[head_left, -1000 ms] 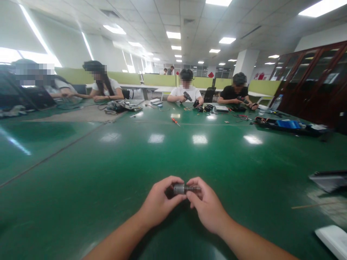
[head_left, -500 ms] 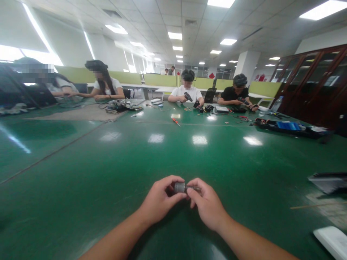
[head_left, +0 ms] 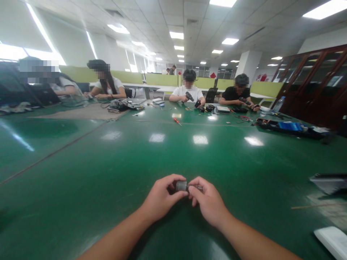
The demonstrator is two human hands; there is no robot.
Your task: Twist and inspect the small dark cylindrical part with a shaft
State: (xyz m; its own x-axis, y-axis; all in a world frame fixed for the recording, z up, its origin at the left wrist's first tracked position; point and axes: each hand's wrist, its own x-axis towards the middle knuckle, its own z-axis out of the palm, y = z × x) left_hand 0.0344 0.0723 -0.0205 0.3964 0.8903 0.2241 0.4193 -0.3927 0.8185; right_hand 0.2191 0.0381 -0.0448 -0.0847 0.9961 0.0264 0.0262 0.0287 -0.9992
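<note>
A small grey metal cylinder (head_left: pixel 181 186) lies sideways between the fingers and thumb of my left hand (head_left: pixel 162 198), just above the green table (head_left: pixel 151 159). From its right end a thin dark shaft (head_left: pixel 200 187) extends, pinched by the thumb and fingers of my right hand (head_left: pixel 208 202). Both hands are close together, near the middle of the table's front part. My right fingers hide part of the shaft, and whether it is one piece with the cylinder cannot be told.
A red screwdriver (head_left: pixel 177 121) lies farther back. At right are a black tray with blue items (head_left: pixel 290 126), a dark-edged grey object (head_left: pixel 329 182), a thin stick (head_left: pixel 311 207) and a white device (head_left: pixel 332 242). Several people sit across the table among tools and parts.
My right fingers have shifted slightly along the shaft and cover it differently. The view has moved a little. Across the table, a person's hands at the left have drawn apart from a neighbour's.
</note>
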